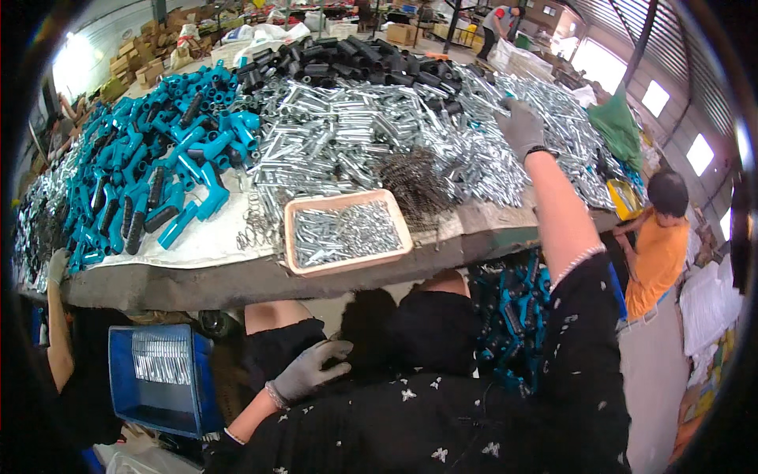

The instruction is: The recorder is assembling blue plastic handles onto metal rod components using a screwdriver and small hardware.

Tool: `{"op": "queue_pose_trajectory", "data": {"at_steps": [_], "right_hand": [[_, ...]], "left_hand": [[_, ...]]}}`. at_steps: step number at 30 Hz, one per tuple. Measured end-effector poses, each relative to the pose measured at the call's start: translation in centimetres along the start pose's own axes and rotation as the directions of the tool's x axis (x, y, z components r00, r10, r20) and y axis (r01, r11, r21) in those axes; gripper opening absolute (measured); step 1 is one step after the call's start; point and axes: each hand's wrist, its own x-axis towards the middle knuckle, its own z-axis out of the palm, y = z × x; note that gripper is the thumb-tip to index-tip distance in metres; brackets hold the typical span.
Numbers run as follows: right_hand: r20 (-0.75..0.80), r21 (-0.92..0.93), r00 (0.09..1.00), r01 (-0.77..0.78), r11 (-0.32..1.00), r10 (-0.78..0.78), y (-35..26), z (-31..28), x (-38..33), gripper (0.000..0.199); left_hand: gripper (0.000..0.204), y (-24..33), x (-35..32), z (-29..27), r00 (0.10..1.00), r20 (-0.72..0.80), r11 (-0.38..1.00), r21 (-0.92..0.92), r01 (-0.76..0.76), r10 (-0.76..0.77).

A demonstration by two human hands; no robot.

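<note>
Left hand [309,369]: grey-gloved, resting loose in the lap on dark cloth, fingers half curled, holding nothing.
Blue crate [126,379]: below the tabletop edge on the left, a short row of silver pieces stacked along its back wall, most of its floor bare.
Lap bundle [505,316]: teal and black handle parts heaped between the knees and the right arm, under the tabletop edge.
Tabletop [237,280]: grey front edge, white sheet spread over it.
Orange tray [347,231]: shallow, near the front edge, roughly half covered with small silver pins.
Loose springs [254,225]: just left of the tray, on the sheet.
Dark wire tangle [414,182]: just behind the tray.
Teal handles [158,158]: big heap on the left, black grips mixed in.
Silver tubes [355,134]: wide heap across the middle and right.
Right hand [519,126]: grey-gloved, arm stretched far out, palm down on the silver tubes at the right of the heap; grip hidden under the glove, cannot tell whether a tube is taken.
Black tubes [371,59]: at the far edge.
Progress, judged: early; heaps large, crate nearly bare, tray half full, much left.
Person in orange [659,253]: at the right end, apart.
</note>
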Motion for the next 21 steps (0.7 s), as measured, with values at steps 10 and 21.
{"op": "queue_pose_trajectory", "data": {"at_steps": [10,21], "right_hand": [[-0.055,0.438,0.944,0.317,0.841,-0.327,-20.8,4.3,1.7,0.034],[-0.361,0.510,0.895,0.425,0.748,-0.262,-21.0,-0.7,-1.6,0.048]], "left_hand": [[0.023,5.6,0.2,-12.7,0.791,-0.612,0.947,-0.262,-0.187,-0.014],[0.024,6.8,16.3,-24.1,0.955,-0.294,0.327,0.908,0.263,0.046]]}}
